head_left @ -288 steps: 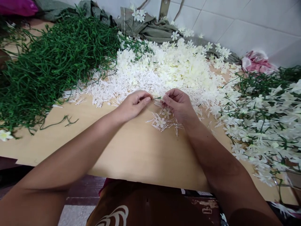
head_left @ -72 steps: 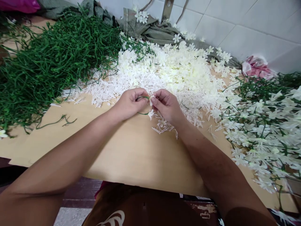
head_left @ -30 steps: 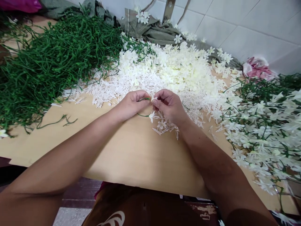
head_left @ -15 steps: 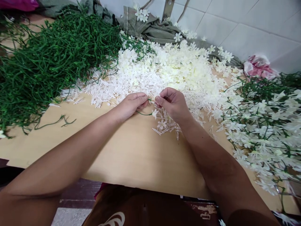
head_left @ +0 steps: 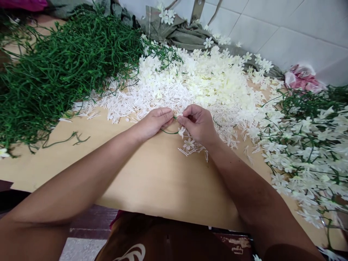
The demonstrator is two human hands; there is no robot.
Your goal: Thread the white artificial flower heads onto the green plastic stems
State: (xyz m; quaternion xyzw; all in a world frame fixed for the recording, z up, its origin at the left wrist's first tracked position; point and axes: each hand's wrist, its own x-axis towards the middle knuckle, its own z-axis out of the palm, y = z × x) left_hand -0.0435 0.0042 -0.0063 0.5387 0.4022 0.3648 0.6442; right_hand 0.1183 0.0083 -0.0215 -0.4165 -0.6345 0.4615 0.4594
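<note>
White flowers (head_left: 223, 81) strew a tan board (head_left: 157, 181) near tiled walling (head_left: 307, 25).

Green stem (head_left: 170, 133), white flower (head_left: 181, 132), tan board (head_left: 152, 181)

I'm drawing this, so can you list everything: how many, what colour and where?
green stems: countless, green, left
loose flowers: countless, white and pale yellow, back middle
thin sticks: countless, white, middle
flowered stems: many, green and white, right
tiled wall: one, white, back
cloth: some, greyish, along wall
bundle: one, pink and white, back right
item: one, magenta, top left
tabletop: one, tan, underneath
clothing: one, brown, bottom middle
held stem: one, green, middle
arms: two, foreground
left grip: one, middle, on held stem
right grip: one, middle, on white piece
</note>
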